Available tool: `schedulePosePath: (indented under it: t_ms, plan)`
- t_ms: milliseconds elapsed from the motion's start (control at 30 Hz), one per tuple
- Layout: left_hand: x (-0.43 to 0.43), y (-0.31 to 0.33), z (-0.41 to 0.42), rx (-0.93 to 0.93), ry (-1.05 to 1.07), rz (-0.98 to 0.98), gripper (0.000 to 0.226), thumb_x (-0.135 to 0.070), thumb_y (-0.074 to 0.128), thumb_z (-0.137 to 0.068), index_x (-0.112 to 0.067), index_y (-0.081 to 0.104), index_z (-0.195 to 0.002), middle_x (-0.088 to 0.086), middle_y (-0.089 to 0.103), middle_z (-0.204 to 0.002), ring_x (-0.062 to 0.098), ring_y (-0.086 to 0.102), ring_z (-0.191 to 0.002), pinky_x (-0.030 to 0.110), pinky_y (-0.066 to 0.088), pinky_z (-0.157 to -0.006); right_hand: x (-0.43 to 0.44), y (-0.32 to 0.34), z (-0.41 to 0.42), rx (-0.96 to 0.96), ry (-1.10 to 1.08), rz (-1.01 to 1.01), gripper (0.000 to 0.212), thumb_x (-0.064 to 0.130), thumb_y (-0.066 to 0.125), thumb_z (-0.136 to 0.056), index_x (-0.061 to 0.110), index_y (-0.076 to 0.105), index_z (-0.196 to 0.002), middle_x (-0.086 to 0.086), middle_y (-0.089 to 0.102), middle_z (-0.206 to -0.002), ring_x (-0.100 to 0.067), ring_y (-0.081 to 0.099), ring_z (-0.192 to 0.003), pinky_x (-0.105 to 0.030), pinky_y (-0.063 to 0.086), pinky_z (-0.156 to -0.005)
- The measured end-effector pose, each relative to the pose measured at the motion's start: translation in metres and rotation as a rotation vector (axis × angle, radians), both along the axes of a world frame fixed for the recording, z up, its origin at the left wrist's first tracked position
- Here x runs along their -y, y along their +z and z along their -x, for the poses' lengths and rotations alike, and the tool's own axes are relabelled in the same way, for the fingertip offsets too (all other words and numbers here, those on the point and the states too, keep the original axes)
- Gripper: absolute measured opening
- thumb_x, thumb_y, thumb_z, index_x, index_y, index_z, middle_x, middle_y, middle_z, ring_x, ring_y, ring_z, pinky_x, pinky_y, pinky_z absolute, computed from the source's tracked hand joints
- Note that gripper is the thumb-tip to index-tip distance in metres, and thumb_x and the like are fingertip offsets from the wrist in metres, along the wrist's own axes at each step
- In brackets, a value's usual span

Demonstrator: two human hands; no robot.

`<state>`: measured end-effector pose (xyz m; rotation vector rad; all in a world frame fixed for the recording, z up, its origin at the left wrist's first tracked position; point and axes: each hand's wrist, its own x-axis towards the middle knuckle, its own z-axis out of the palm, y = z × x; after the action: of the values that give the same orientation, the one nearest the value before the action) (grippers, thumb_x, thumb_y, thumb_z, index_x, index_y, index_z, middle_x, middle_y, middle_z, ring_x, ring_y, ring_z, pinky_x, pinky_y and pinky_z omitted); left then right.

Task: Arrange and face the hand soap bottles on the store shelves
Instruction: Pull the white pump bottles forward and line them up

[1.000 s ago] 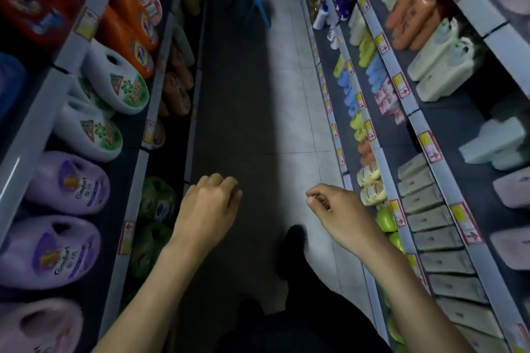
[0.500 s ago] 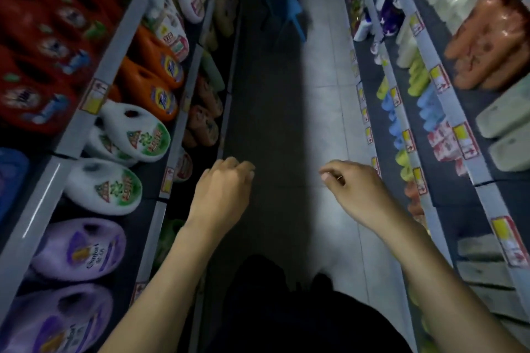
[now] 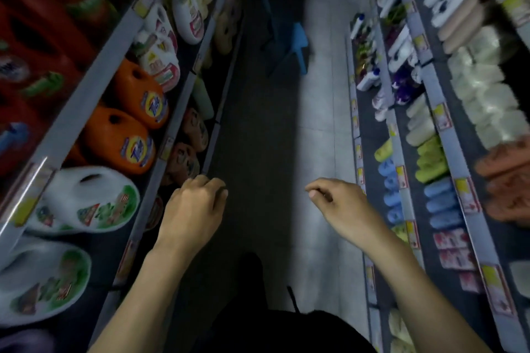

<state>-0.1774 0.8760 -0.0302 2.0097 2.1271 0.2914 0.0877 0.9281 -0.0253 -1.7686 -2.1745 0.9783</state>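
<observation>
Fingers of both hands are loosely curled and hold nothing: the left hand (image 3: 192, 209) hangs over the floor (image 3: 258, 137) near the left shelf edge (image 3: 213, 137), and the right hand (image 3: 341, 210) has its thumb and forefinger tips close together. Small blue bottles (image 3: 440, 203) and green bottles (image 3: 430, 157) lie in rows on the right shelves (image 3: 449, 140), to the right of the right hand's fingers and apart from them.
</observation>
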Motion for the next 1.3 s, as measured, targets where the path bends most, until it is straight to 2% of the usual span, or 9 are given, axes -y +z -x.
schedulePosePath:
  t_ms: [100, 267, 433, 533, 633, 800, 1133, 1300]
  plan:
    - [-0.070, 0.002, 0.007, -0.016, -0.041, 0.002, 0.025, -0.028, 0.051, -0.094, -0.016, 0.065, -0.110, 0.005, 0.063, -0.100, 0.026, 0.060, -0.093, 0.041, 0.053, -0.074, -0.062, 0.009, -0.001, -0.025, -0.078, -0.040, 0.021, 0.026, 0.053, -0.096, 0.026, 0.069, -0.109, 0.008, 0.070, -0.107, -0.009, 0.064, -0.096, -0.019, 0.044, -0.082]
    - [-0.173, 0.006, -0.016, -0.064, -0.174, 0.008, 0.024, -0.027, 0.052, -0.094, -0.016, 0.064, -0.112, 0.005, 0.063, -0.097, 0.026, 0.061, -0.088, 0.041, 0.054, -0.069, -0.132, 0.011, -0.026, -0.072, -0.239, -0.004, 0.021, 0.023, 0.054, -0.095, 0.022, 0.069, -0.110, 0.003, 0.071, -0.104, -0.014, 0.065, -0.094, -0.031, 0.051, -0.086]
    - [-0.282, 0.000, -0.055, -0.162, -0.270, 0.054, 0.018, -0.011, 0.063, -0.087, -0.017, 0.070, -0.103, 0.005, 0.063, -0.091, 0.028, 0.061, -0.083, 0.041, 0.054, -0.065, -0.219, -0.009, -0.074, -0.088, -0.328, 0.012, 0.022, 0.020, 0.052, -0.096, 0.019, 0.071, -0.108, 0.001, 0.072, -0.108, -0.016, 0.065, -0.101, -0.027, 0.048, -0.087]
    - [-0.344, 0.011, -0.083, -0.153, -0.290, 0.041, 0.019, -0.017, 0.063, -0.087, -0.017, 0.069, -0.104, 0.008, 0.065, -0.095, 0.030, 0.062, -0.086, 0.042, 0.054, -0.068, -0.280, -0.014, -0.093, -0.139, -0.364, -0.002, 0.020, 0.019, 0.053, -0.096, 0.018, 0.071, -0.105, -0.001, 0.073, -0.105, -0.020, 0.066, -0.099, -0.032, 0.051, -0.087]
    - [-0.405, 0.027, -0.106, -0.171, -0.324, 0.015, 0.023, -0.022, 0.058, -0.088, -0.017, 0.066, -0.109, 0.007, 0.064, -0.098, 0.028, 0.062, -0.088, 0.040, 0.054, -0.070, -0.340, -0.008, -0.107, -0.158, -0.356, -0.007, 0.020, 0.021, 0.055, -0.095, 0.018, 0.069, -0.107, -0.002, 0.072, -0.104, -0.020, 0.066, -0.097, -0.036, 0.052, -0.086]
    - [-0.493, 0.041, -0.109, -0.135, -0.282, -0.034, 0.014, -0.016, 0.061, -0.089, -0.012, 0.069, -0.099, 0.009, 0.064, -0.091, 0.031, 0.061, -0.082, 0.039, 0.051, -0.063, -0.438, 0.007, -0.112, -0.155, -0.274, 0.015, 0.022, 0.025, 0.050, -0.096, 0.020, 0.067, -0.109, -0.001, 0.070, -0.107, -0.020, 0.064, -0.100, -0.041, 0.052, -0.087]
    - [-0.662, 0.016, -0.059, -0.032, -0.161, 0.015, 0.020, -0.025, 0.055, -0.092, -0.015, 0.067, -0.105, 0.008, 0.063, -0.093, 0.027, 0.060, -0.083, 0.042, 0.053, -0.066, -0.631, -0.002, -0.075, -0.091, -0.164, 0.037, 0.021, 0.024, 0.052, -0.094, 0.021, 0.068, -0.108, 0.001, 0.071, -0.108, -0.016, 0.065, -0.099, -0.037, 0.053, -0.087]
    - [-0.777, 0.018, -0.023, 0.021, -0.090, -0.031, 0.018, -0.023, 0.055, -0.092, -0.016, 0.067, -0.103, 0.007, 0.062, -0.091, 0.024, 0.059, -0.081, 0.037, 0.051, -0.065, -0.738, 0.024, -0.052, -0.045, -0.157, 0.020, 0.022, 0.028, 0.051, -0.095, 0.024, 0.066, -0.111, 0.002, 0.070, -0.109, -0.015, 0.065, -0.100, -0.040, 0.054, -0.087]
